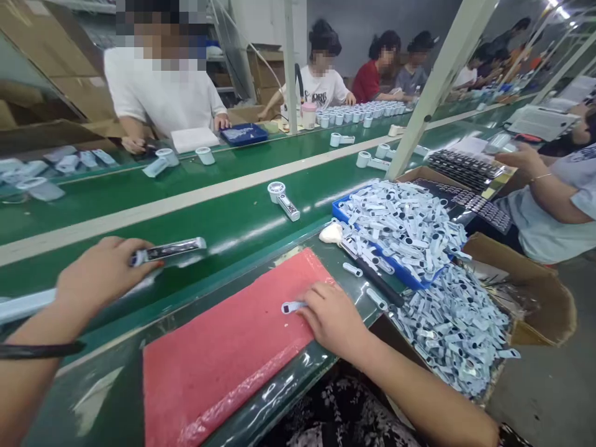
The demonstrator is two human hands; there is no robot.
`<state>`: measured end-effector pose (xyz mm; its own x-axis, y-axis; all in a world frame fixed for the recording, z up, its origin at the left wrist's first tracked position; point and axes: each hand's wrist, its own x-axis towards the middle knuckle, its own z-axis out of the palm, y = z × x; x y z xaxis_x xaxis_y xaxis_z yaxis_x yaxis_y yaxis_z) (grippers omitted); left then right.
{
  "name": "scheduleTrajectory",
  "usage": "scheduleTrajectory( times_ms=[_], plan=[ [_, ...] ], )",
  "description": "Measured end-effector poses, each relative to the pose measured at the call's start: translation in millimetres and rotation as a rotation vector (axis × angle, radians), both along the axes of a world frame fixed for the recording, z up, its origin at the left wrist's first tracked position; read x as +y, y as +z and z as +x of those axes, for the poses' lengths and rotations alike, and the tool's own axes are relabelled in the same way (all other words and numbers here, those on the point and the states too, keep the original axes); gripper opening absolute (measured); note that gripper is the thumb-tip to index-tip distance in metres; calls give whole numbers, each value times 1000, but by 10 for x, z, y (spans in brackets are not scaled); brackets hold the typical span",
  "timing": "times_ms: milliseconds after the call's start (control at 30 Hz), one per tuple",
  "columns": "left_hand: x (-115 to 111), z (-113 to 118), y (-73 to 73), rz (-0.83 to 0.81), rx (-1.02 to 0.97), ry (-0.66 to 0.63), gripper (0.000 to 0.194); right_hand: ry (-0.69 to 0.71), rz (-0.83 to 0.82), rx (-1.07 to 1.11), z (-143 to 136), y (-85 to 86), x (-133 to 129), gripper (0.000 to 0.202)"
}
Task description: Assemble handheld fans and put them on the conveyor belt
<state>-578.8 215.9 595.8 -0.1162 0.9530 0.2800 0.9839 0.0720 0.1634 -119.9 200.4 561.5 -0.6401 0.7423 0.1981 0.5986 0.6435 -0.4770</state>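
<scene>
My left hand (105, 273) is closed around one end of a pale handheld device (174, 249), whose handle shows a dark, shiny inside. It is held just over the green conveyor belt (223, 217). Above the red mat (218, 354), my right hand (336, 316) pinches a small light-blue plastic cover (292, 307) with a dark spot at its end. Two more such covers, a near one (376, 299) and a farther one (352, 269), lie right of the mat. Farther out on the belt rests a round-headed device (284, 200) with its handle open.
To the right, a blue tray (395, 270) overflows with covers, and a box below holds a heap of covers (456, 329). A black-handled tool (367, 267) lies against the tray. A slanted post (437, 81) rises behind it. Several people sit along the belt.
</scene>
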Motion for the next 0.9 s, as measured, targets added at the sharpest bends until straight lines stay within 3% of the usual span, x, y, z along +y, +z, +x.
scheduleTrajectory(
  times_ms=[33,100,167,267,333,467,600,700,767,900],
  plan=[
    [-76,269,75,-14,48,-3,53,-2,-13,92,16,33,-15,15],
    [-241,804,199,-70,39,-135,45,-2,-19,257,41,123,-57,22],
    [-404,1284,246,-144,-9,-232,37,-12,-24,356,51,232,-95,25],
    [-576,1847,172,-235,-116,-402,25,-65,-64,384,26,368,-106,22],
    [-619,2094,81,-273,-61,-477,18,-97,-98,325,-20,403,-79,20],
    [-618,2239,-45,-247,16,-534,27,-89,-125,137,-167,375,-7,17],
    [-640,2152,-68,-138,-208,-619,36,-67,-94,-37,-332,358,-3,16],
    [-657,2142,-63,-82,-326,-662,23,-63,-86,-115,-403,382,-20,16],
    [-652,2165,-66,-78,-350,-655,16,-52,-92,-119,-403,402,-15,16],
    [-626,2206,-107,-51,-396,-611,22,-2,-109,19,-327,416,22,15]
  ],
)
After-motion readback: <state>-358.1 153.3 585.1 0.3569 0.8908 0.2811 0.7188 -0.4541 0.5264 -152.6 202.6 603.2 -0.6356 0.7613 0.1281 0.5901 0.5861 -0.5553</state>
